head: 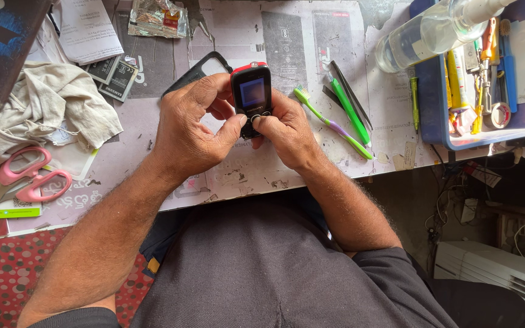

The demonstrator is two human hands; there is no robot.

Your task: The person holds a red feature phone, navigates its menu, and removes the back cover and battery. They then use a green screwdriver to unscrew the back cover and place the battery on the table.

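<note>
A small black keypad phone [252, 92] with a red top edge and a lit bluish screen is held upright over the paper-covered workbench [153, 146]. My left hand [192, 127] grips its left side, thumb pressed on the keypad. My right hand [287, 130] grips its right side, thumb also on the keys. A black phone case [197, 70] lies just behind my left hand.
A green and purple toothbrush [332, 124] and green-handled tweezers [349, 106] lie right of the phone. A blue tray [432, 103] of tools and a clear bottle [420, 33] stand at the far right. Pink scissors [25, 179], a cloth [50, 103] and phone batteries [113, 76] lie at left.
</note>
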